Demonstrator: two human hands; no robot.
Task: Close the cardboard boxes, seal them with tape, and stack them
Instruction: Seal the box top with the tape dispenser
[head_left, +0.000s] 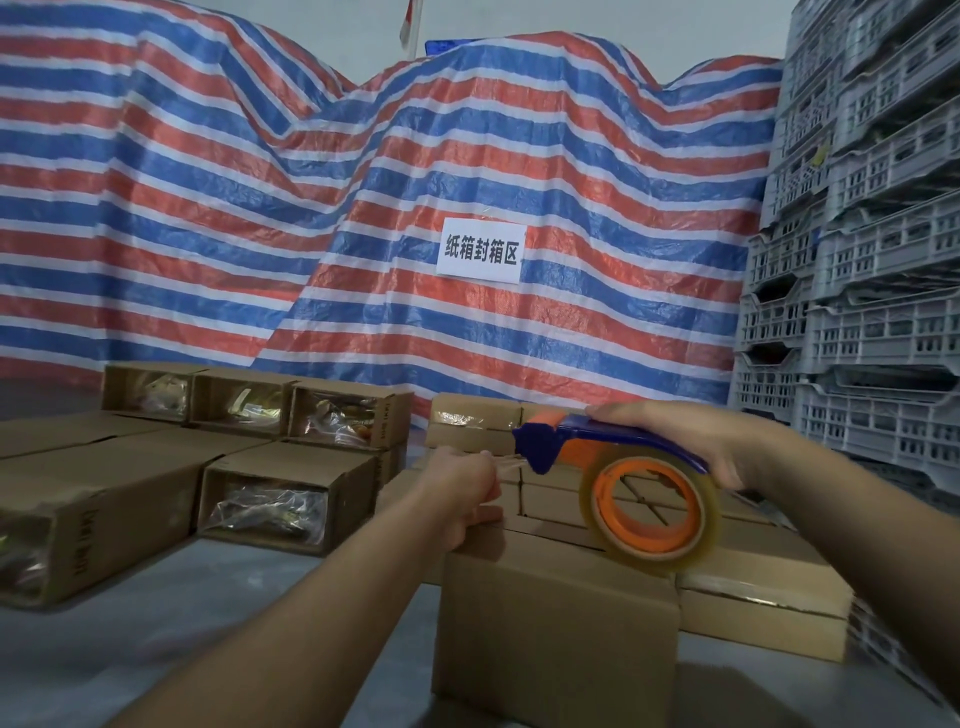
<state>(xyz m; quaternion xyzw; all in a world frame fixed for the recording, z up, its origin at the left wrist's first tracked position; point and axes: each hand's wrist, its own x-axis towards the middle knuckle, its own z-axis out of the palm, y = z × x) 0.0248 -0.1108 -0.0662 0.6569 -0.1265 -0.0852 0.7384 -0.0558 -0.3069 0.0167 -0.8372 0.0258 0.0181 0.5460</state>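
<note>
Sealing step: right hand (727, 441) gripping tape dispenser (613, 462) at centre right, left hand (460, 491) pinching tape end (506, 460), drawing it out over closed box (556, 613) at lower centre. Next, likely: pressing tape onto seam. Open boxes (288, 499) waiting at left.

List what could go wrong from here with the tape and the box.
1. The left hand pinches the free tape end in mid-air, off the box; the clear strip could fold onto itself or stick to the fingers.
2. The right hand holds the dispenser above the box, so the tape may land crooked or off the seam.
3. The blade end sits close to the left hand; a jerk might nick the fingers.
</note>
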